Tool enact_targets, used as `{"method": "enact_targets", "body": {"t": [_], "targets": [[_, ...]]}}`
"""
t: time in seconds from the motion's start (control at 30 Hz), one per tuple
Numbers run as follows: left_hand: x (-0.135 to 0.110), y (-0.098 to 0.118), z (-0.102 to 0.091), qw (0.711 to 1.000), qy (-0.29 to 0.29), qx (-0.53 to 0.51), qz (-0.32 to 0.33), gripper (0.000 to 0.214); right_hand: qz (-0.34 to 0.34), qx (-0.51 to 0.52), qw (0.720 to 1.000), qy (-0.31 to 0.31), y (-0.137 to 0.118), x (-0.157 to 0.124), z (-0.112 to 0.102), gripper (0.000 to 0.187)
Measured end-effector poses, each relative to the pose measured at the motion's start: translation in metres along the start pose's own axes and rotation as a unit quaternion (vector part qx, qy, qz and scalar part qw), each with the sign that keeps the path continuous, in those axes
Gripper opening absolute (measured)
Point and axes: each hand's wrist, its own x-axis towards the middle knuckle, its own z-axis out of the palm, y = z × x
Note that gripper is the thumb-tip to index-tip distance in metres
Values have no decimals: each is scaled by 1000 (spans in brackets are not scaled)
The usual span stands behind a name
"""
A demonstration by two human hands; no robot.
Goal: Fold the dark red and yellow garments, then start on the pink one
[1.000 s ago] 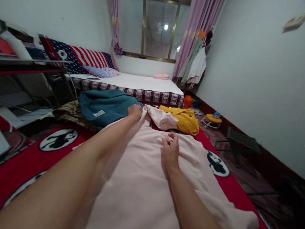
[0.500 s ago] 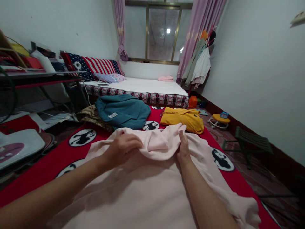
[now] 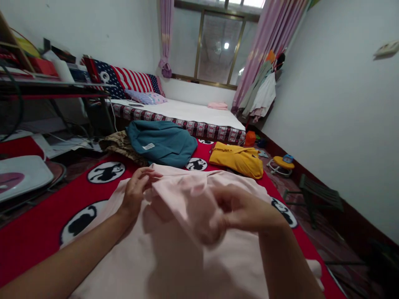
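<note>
A pale pink garment [image 3: 174, 253] lies spread over a red blanket with black-and-white round prints [image 3: 40, 224]. My left hand [image 3: 135, 193] pinches the garment's far edge at the left. My right hand [image 3: 246, 209] is closed on a raised fold of the same cloth and lifts it toward me; this hand is blurred by motion. Both forearms reach in from the bottom of the view.
A teal garment [image 3: 162, 143] and a yellow garment [image 3: 238, 160] lie beyond on the blanket. A bed [image 3: 187, 114] stands under the window. Shelves [image 3: 46, 83] and a white appliance [image 3: 21, 174] are at left, a small green stool [image 3: 318, 195] at right.
My right hand has pulled a fold of the pink garment up and toward me. My left hand has shifted left and nearer along the far edge.
</note>
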Motion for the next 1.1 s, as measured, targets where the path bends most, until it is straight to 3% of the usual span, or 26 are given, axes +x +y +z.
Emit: {"method": "enact_targets", "body": {"t": [0.03,0.07,0.1,0.13,0.2,0.23,0.3,0.33,0.4,0.47,0.57,0.73,0.87,0.97,1.1], "targets": [[-3,2,-1,1000,-15,-15,8,28,12,2,995,-94,-9,-5,2,55],[-6,4,-2,999,-33,-10,19,28,13,5,991,-133,-13,-7,1,60],[-9,7,-2,998,-55,14,30,29,7,6,994,-112,-13,-8,-3,61],[-12,10,-1,995,-80,52,41,30,-3,2,999,-41,-7,-7,-11,59],[-19,18,2,977,-151,132,72,33,-19,-30,980,196,19,-3,-37,51],[-22,21,4,963,-197,160,91,33,-8,-53,947,318,39,-2,-52,47],[-29,27,10,929,-287,196,130,34,26,-125,833,539,83,-5,-83,39],[-32,28,12,910,-322,215,145,33,64,-171,773,608,104,-9,-96,34],[-36,27,18,877,-367,270,156,38,168,-226,700,656,138,-18,-113,37],[-38,21,22,850,-383,329,151,55,236,-256,670,655,156,-24,-117,49],[-35,9,25,836,-387,367,131,67,278,-312,666,618,159,-24,-107,70],[-30,8,28,852,-381,346,102,38,342,-381,670,538,151,-16,-94,82],[-30,16,28,884,-345,295,111,24,350,-388,670,526,151,-13,-97,80],[-30,17,26,923,-283,243,95,20,354,-389,684,505,153,-13,-96,77],[-30,20,23,952,-216,200,89,20,335,-404,697,489,149,-12,-90,43]]}}
